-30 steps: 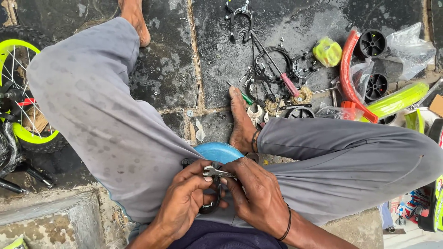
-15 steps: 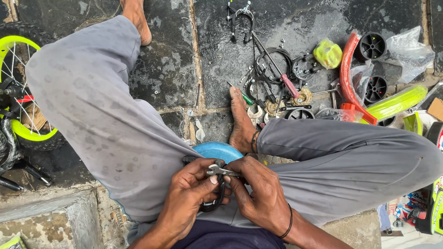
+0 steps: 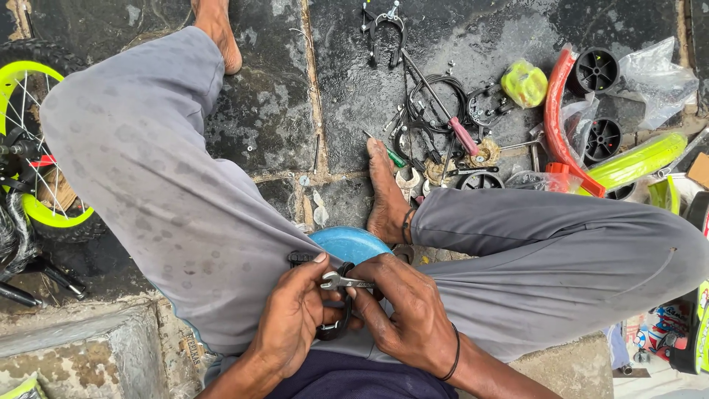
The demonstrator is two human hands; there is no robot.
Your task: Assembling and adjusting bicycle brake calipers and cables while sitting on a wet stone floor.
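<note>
Closest in, the left hand [image 3: 295, 325] is curling around a small black part [image 3: 334, 329] in the lap, thumb on top, fingers wrapped under it. The right hand [image 3: 410, 318] is pinching a small metal wrench [image 3: 341, 281] between thumb and fingertips, its jaw end lying over the top of the part, between the two hands. As a judgement, the fitting is sitting mid-way: the tool is engaging the part, nothing is looking finished, and whether it is being tightened or loosened cannot be told. Just beyond the hands a blue bowl [image 3: 353, 242] is peeking out between the grey-trousered knees, beside a bare foot [image 3: 385, 193]. Farther out on the wet stone floor [image 3: 273, 125] loose pieces are lying unassembled: a red-handled screwdriver [image 3: 450, 125], coiled black cables [image 3: 432, 103], a brake caliper [image 3: 384, 29], a yellow bag [image 3: 524, 83], a red mudguard [image 3: 557, 125], two black training wheels [image 3: 598, 70] and a green mudguard [image 3: 639, 159]. At the left edge a wheel [image 3: 29, 148] with a green rim is leaning, well apart from the hands, so much seems left to do.
</note>
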